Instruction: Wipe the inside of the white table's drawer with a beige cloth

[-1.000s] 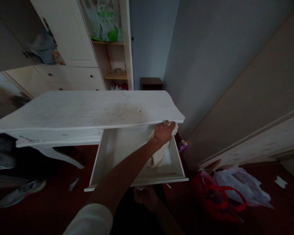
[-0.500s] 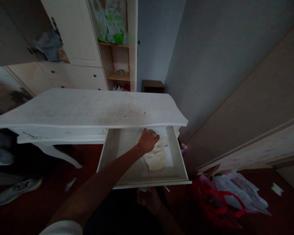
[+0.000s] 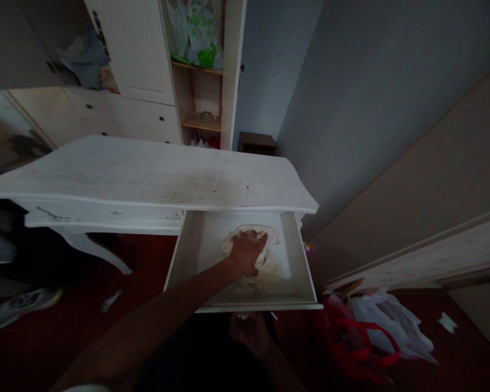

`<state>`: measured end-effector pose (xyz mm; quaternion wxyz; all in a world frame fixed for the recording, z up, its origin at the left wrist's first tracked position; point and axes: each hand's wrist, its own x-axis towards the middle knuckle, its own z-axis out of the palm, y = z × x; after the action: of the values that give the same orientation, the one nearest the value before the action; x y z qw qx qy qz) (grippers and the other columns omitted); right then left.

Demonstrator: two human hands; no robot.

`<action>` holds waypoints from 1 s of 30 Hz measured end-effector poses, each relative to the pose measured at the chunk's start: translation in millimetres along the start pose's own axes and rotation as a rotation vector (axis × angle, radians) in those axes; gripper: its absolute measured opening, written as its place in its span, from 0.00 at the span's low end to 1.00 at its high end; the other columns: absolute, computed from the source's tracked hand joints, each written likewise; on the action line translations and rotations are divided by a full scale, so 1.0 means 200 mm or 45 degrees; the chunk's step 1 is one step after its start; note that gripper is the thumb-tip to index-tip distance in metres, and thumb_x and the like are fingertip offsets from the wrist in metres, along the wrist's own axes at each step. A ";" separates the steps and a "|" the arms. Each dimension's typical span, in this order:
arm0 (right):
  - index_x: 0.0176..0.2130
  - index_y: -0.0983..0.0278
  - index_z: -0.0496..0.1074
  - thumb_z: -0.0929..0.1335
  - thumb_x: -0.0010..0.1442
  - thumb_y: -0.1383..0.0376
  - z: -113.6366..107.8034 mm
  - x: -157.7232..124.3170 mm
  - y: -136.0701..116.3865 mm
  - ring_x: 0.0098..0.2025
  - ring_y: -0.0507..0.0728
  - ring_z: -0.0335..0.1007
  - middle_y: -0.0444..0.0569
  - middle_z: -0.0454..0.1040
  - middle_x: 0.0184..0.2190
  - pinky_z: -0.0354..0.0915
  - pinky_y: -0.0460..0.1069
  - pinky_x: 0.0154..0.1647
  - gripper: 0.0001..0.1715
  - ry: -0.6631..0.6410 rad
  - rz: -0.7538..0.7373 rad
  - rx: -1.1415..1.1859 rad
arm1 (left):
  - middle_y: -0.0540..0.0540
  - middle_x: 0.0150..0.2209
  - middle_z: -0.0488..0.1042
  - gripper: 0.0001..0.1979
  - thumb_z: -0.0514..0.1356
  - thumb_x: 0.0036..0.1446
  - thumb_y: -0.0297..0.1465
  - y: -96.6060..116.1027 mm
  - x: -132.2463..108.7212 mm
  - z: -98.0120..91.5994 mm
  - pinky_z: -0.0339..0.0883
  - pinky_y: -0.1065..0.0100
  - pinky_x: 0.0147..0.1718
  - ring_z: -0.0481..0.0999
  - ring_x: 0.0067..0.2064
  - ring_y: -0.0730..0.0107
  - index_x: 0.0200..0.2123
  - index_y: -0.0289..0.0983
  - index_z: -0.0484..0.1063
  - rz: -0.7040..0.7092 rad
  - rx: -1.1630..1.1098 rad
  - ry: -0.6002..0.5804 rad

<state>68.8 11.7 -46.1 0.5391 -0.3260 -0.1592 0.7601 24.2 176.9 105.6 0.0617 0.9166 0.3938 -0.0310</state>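
Head view: nearest, the right hand [image 3: 251, 333] was held curled by a pale scrap [image 3: 242, 316]; whether that was gripped could not be told. Inside the pulled-out drawer [image 3: 207, 239], the cream cloth [image 3: 271, 269] was covered by the left hand [image 3: 247, 255], fingers spread apart. By uneven pressure it could be bunched; heaped, it could be snagged beneath the tabletop [image 3: 147, 169] if the drawer were pushed in.

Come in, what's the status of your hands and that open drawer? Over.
Left hand spread on cream cloth inside open drawer. Right hand below drawer's front, grip too dark to tell. Left hand hides part of cloth.
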 end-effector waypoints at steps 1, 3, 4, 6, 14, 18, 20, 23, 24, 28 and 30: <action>0.29 0.65 0.75 0.73 0.48 0.45 0.00 0.00 0.00 0.16 0.49 0.57 0.46 0.74 0.22 0.55 0.50 0.26 0.25 -0.005 0.010 -0.007 | 0.30 0.66 0.56 0.56 0.73 0.39 0.43 -0.01 0.01 -0.01 0.63 0.41 0.50 0.63 0.60 0.32 0.68 0.44 0.48 -0.013 -0.027 0.029; 0.29 0.66 0.76 0.73 0.48 0.45 0.01 0.00 -0.01 0.16 0.49 0.56 0.44 0.71 0.18 0.54 0.50 0.26 0.26 -0.024 0.026 -0.029 | 0.31 0.61 0.63 0.44 0.70 0.45 0.39 -0.04 0.03 -0.04 0.67 0.48 0.46 0.70 0.54 0.41 0.64 0.41 0.56 -0.068 -0.038 0.091; 0.29 0.66 0.76 0.72 0.49 0.45 0.01 -0.01 -0.01 0.16 0.50 0.55 0.43 0.69 0.16 0.53 0.50 0.26 0.26 -0.032 0.025 -0.042 | 0.31 0.60 0.65 0.41 0.69 0.46 0.38 -0.06 0.03 -0.05 0.68 0.50 0.44 0.72 0.51 0.44 0.62 0.40 0.59 -0.116 -0.021 0.114; 0.28 0.66 0.76 0.72 0.50 0.45 0.02 -0.01 -0.02 0.16 0.50 0.54 0.41 0.65 0.13 0.53 0.50 0.26 0.25 -0.046 0.008 -0.071 | 0.28 0.59 0.65 0.39 0.69 0.46 0.37 -0.09 0.05 -0.08 0.68 0.51 0.42 0.73 0.50 0.43 0.60 0.37 0.60 -0.242 0.032 0.129; 0.29 0.64 0.77 0.73 0.48 0.45 -0.01 -0.01 -0.01 0.19 0.50 0.57 0.46 0.72 0.21 0.56 0.50 0.28 0.25 -0.037 0.082 -0.036 | 0.20 0.56 0.67 0.36 0.64 0.49 0.42 -0.25 0.01 -0.17 0.68 0.48 0.41 0.73 0.51 0.33 0.58 0.28 0.62 -0.736 0.056 0.077; 0.30 0.64 0.76 0.73 0.48 0.46 -0.04 0.00 0.01 0.20 0.51 0.59 0.48 0.74 0.24 0.57 0.51 0.29 0.24 -0.028 0.094 -0.015 | 0.22 0.49 0.73 0.33 0.62 0.50 0.44 -0.36 -0.01 -0.18 0.68 0.52 0.43 0.74 0.51 0.38 0.52 0.25 0.68 -0.817 0.020 0.118; 0.29 0.64 0.76 0.74 0.48 0.46 -0.04 0.00 0.01 0.20 0.51 0.59 0.46 0.73 0.22 0.58 0.51 0.29 0.23 -0.024 0.089 -0.015 | 0.24 0.47 0.75 0.30 0.59 0.53 0.45 -0.41 -0.02 -0.18 0.69 0.56 0.43 0.75 0.50 0.42 0.50 0.25 0.70 -0.829 -0.026 0.099; 0.27 0.65 0.76 0.74 0.48 0.47 -0.03 -0.01 0.01 0.20 0.51 0.60 0.45 0.71 0.19 0.58 0.50 0.29 0.23 -0.025 0.083 -0.021 | 0.27 0.47 0.76 0.27 0.56 0.57 0.44 -0.47 -0.01 -0.17 0.70 0.58 0.44 0.75 0.51 0.45 0.49 0.27 0.72 -0.832 -0.049 0.106; 0.27 0.65 0.76 0.74 0.47 0.46 -0.03 -0.01 0.01 0.20 0.51 0.60 0.44 0.71 0.18 0.58 0.50 0.29 0.24 -0.035 0.092 -0.024 | 0.27 0.47 0.75 0.27 0.56 0.57 0.44 -0.48 -0.01 -0.15 0.70 0.57 0.43 0.75 0.51 0.44 0.49 0.27 0.72 -0.839 -0.041 0.125; 0.27 0.66 0.78 0.74 0.46 0.45 -0.04 -0.01 0.00 0.18 0.50 0.59 0.44 0.70 0.17 0.57 0.49 0.28 0.26 -0.048 0.114 -0.007 | 0.25 0.49 0.74 0.29 0.58 0.55 0.43 -0.46 0.02 -0.12 0.70 0.56 0.42 0.73 0.51 0.42 0.51 0.25 0.70 -0.769 -0.001 0.218; 0.27 0.66 0.78 0.75 0.46 0.45 -0.04 -0.01 0.01 0.17 0.49 0.57 0.44 0.70 0.17 0.56 0.49 0.26 0.25 -0.031 0.094 -0.005 | 0.27 0.47 0.75 0.27 0.59 0.55 0.42 -0.44 0.04 -0.11 0.69 0.56 0.44 0.74 0.50 0.43 0.50 0.26 0.71 -0.676 0.013 0.246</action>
<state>73.3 8.8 -52.0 0.5082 -0.3235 -0.1550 0.7830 -33.5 246.5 118.0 0.0088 0.7803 0.6241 0.0396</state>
